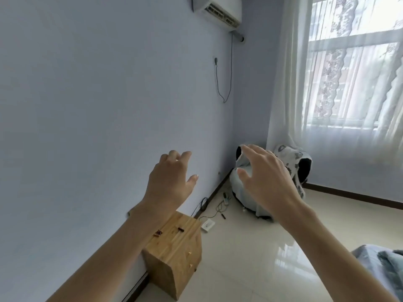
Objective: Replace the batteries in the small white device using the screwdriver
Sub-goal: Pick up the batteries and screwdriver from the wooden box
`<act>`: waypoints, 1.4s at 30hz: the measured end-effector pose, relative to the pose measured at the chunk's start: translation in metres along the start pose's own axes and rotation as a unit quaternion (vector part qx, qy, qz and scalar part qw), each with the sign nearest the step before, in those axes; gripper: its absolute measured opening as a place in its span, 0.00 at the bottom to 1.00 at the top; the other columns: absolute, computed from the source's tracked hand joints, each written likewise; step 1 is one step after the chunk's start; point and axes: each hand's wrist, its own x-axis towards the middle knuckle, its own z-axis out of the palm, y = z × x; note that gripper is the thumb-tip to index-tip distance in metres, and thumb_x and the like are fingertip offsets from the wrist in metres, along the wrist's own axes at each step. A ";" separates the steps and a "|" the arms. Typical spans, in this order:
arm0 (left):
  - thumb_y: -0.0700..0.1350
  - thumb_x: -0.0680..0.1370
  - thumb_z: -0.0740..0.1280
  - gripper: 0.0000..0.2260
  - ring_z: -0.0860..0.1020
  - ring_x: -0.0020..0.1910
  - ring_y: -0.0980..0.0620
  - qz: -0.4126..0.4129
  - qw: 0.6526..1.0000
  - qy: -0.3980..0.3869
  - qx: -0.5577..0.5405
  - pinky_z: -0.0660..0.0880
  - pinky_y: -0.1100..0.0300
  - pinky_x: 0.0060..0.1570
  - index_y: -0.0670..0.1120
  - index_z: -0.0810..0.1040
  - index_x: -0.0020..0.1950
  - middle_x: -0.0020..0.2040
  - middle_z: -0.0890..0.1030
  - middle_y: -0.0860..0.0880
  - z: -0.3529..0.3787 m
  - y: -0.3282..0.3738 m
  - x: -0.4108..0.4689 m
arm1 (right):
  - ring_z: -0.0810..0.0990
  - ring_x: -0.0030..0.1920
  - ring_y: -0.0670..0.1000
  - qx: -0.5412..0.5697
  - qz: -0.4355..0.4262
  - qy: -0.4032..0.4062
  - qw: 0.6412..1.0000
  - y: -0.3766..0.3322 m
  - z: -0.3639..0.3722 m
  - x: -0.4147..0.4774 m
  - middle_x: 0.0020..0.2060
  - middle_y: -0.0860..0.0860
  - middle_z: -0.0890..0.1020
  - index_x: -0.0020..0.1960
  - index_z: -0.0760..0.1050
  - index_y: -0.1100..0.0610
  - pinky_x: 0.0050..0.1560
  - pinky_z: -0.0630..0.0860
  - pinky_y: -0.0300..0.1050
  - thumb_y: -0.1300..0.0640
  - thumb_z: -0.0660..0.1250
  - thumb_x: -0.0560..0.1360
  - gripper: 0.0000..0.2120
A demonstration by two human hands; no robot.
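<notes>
Both my hands are raised in the air in front of the pale blue wall, and neither holds anything. My left hand (169, 177) has its fingers spread and slightly curled. My right hand (265, 177) is held out the same way, fingers apart. Below them a small wooden cabinet (174, 249) stands against the wall. On its top lie two small dark items: one brownish (158, 233) and one thin and dark (181, 229); I cannot tell what they are. No small white device or screwdriver is recognisable.
A flat white box (207, 224) with cables (218, 209) lies on the tiled floor by the skirting. A cloth-covered chair (272, 182) stands in the corner under a curtained window (353, 68). Bedding (383, 264) shows at the right edge. An air conditioner (218, 8) hangs high on the wall.
</notes>
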 end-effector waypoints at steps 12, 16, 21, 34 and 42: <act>0.58 0.82 0.68 0.30 0.72 0.71 0.48 -0.057 0.996 -0.019 0.072 0.78 0.53 0.62 0.51 0.65 0.82 0.73 0.73 0.48 0.075 -0.075 0.101 | 0.75 0.67 0.57 0.053 -0.057 -0.084 0.993 0.001 0.123 0.135 0.68 0.52 0.78 0.75 0.69 0.56 0.60 0.78 0.55 0.54 0.67 0.83 0.22; 0.58 0.82 0.68 0.29 0.72 0.71 0.47 -0.058 0.994 0.004 0.097 0.78 0.52 0.62 0.50 0.66 0.81 0.74 0.72 0.46 0.099 -0.111 0.152 | 0.74 0.69 0.58 0.039 -0.083 -0.091 0.992 0.002 0.165 0.200 0.68 0.54 0.78 0.75 0.70 0.57 0.62 0.77 0.58 0.53 0.66 0.84 0.21; 0.57 0.82 0.68 0.29 0.71 0.71 0.46 -0.095 0.990 -0.007 0.102 0.78 0.52 0.63 0.50 0.65 0.81 0.74 0.72 0.46 0.138 -0.169 0.193 | 0.75 0.70 0.58 0.066 -0.118 -0.089 0.987 -0.012 0.222 0.279 0.72 0.53 0.77 0.78 0.68 0.57 0.64 0.75 0.55 0.53 0.67 0.84 0.24; 0.55 0.82 0.70 0.29 0.70 0.72 0.47 -0.205 0.969 -0.066 0.121 0.81 0.54 0.56 0.49 0.67 0.80 0.74 0.71 0.47 0.273 -0.310 0.260 | 0.69 0.76 0.55 0.099 -0.186 -0.239 0.948 -0.027 0.452 0.411 0.79 0.50 0.67 0.83 0.61 0.53 0.67 0.75 0.52 0.52 0.65 0.85 0.29; 0.52 0.83 0.70 0.28 0.69 0.73 0.47 -0.290 0.944 -0.120 0.100 0.80 0.55 0.56 0.48 0.66 0.81 0.74 0.69 0.47 0.382 -0.373 0.292 | 0.70 0.75 0.55 0.134 -0.217 -0.327 0.910 -0.017 0.596 0.477 0.80 0.51 0.67 0.83 0.61 0.53 0.64 0.77 0.52 0.55 0.64 0.84 0.28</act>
